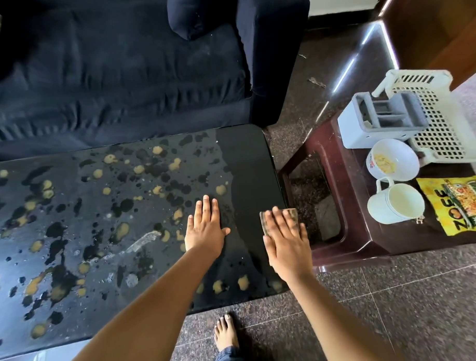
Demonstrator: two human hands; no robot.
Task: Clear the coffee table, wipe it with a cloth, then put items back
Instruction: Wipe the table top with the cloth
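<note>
The cloth (pixel 293 214), a small brownish pad, lies flat on the right end of the dark coffee-table surface (pixel 247 163), close to its right edge. The right hand (pixel 286 243) presses down on it with straight, spread fingers, covering most of it. The left hand (pixel 206 230) rests just to the left, palm down on the bare surface with its fingers extended, gripping nothing. The strip of the surface around and beyond the hands is an even, glossy black. Everything to the left is greyish and mottled with yellow and black blotches, and a few yellow spots sit along the near edge. To the right, apart from the surface, stands a dark brown plastic stool (pixel 340 203). It carries a white perforated basket (pixel 439 119), a grey compartmented holder (pixel 386 121), a white bowl (pixel 392 160) with yellowish contents, a white mug (pixel 394 203) and a yellow snack packet (pixel 459 205). A dark blue sofa (pixel 106 77) runs along the far side. A bare foot (pixel 226 332) stands on the speckled stone floor (pixel 397 296) at the near edge.
</note>
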